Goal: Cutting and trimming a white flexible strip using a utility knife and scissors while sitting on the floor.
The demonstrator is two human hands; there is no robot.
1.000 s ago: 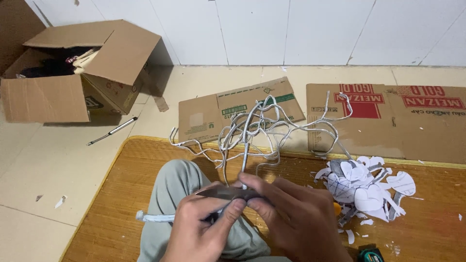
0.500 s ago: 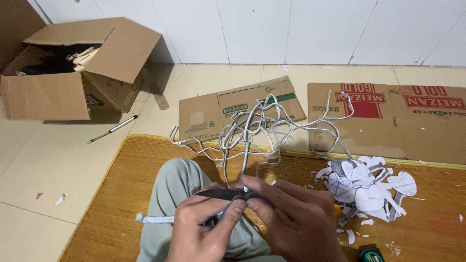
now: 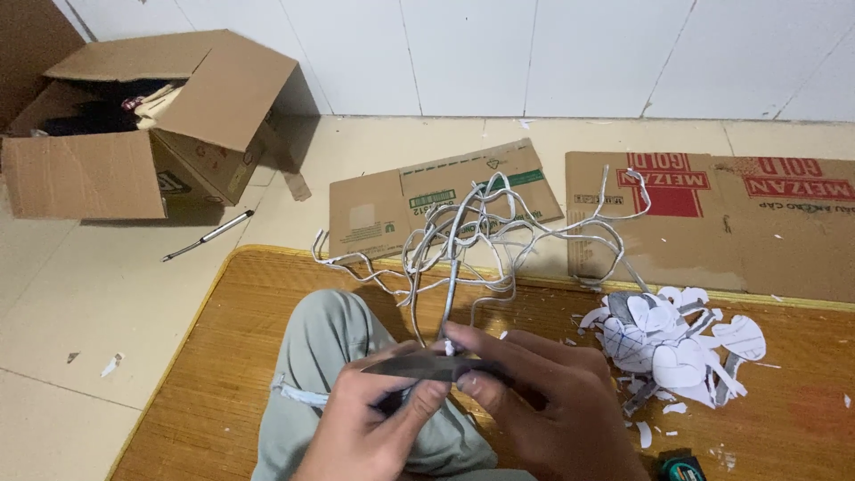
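Note:
Both hands meet low in the head view, above my knee in grey-green trousers. My left hand grips a slim knife with a grey blade, held flat across. My right hand pinches the lower end of a white wire strand against the blade's right end. That strand rises into a loose tangle of white wire which spreads over the mat edge and the cardboard behind it.
I sit on a woven bamboo mat on a tiled floor. A pile of white paper cut-outs lies to the right. Flattened cardboard sheets lie ahead, an open cardboard box at far left, a thin metal rod near it.
My hands have stayed in nearly the same spot; the fingers have shifted slightly along the blade and the wire. Nothing else has moved.

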